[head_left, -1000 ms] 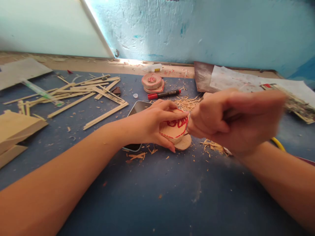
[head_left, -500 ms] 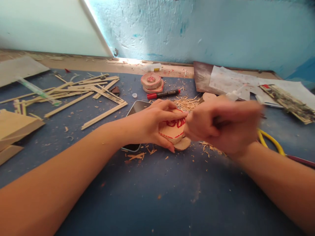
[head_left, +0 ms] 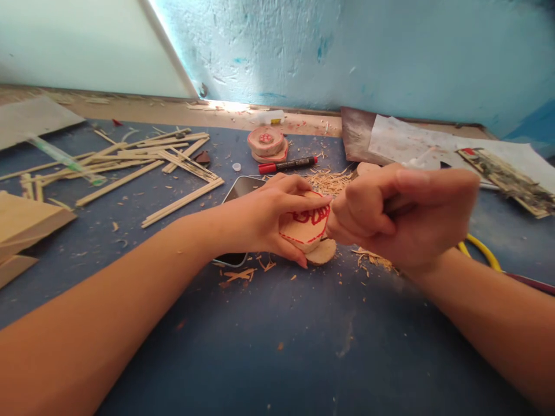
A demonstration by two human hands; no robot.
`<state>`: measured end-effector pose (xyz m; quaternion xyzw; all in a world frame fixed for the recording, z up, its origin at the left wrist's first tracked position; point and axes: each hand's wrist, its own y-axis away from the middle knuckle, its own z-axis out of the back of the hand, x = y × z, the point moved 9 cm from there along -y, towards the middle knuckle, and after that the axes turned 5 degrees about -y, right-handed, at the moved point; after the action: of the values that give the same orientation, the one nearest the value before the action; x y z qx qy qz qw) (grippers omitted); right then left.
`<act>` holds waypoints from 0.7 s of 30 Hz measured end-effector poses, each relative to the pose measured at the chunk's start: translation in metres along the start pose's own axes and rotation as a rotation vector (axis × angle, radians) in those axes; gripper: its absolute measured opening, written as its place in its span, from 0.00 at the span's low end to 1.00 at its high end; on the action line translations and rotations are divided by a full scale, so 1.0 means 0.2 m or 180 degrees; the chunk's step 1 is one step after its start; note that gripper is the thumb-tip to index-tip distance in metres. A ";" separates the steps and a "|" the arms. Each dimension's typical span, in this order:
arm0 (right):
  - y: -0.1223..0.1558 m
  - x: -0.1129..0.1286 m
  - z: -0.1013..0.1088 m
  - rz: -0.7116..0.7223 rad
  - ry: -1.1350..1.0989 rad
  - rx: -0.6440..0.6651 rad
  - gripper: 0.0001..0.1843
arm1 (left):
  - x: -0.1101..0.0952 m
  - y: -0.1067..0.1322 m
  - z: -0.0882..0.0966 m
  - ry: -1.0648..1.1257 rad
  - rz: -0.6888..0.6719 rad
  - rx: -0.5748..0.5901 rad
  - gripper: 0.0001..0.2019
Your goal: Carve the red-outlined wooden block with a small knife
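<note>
My left hand [head_left: 277,214] grips a small pale wooden piece [head_left: 303,231] between thumb and fingers. Red marker lettering covers its top face, and a dashed red line runs along its edge. Beneath it, partly covered, lies a thin round wood slice [head_left: 323,253]. My right hand [head_left: 403,214] is curled tight against the right side of the marked piece. Whatever sits inside that fist is hidden by the fingers. A smartphone [head_left: 240,190] lies flat on the table, partly under my left hand and wrist.
Behind my hands are a red marker [head_left: 288,165], stacked wooden pieces [head_left: 267,144] and a heap of wood shavings [head_left: 332,182]. Thin wooden sticks [head_left: 182,202] spread to the left, near a wood block [head_left: 30,216]. On the right are a yellow handle loop [head_left: 481,251] and white paper [head_left: 403,138].
My right fist has shifted slightly right and turned a little, uncovering more of the red lettering. My left hand keeps its hold on the wooden piece.
</note>
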<state>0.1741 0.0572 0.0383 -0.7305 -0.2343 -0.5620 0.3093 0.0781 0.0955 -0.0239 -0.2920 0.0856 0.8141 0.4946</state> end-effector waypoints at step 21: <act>-0.02 -0.10 -0.02 0.0163 -0.0113 -0.0143 0.24 | 0.00 0.01 0.00 -0.0001 0.0019 -0.0005 0.37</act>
<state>0.1635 0.0562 0.0211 -0.7529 -0.2082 -0.5460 0.3030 0.0763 0.0953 -0.0247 -0.2920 0.0857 0.8157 0.4920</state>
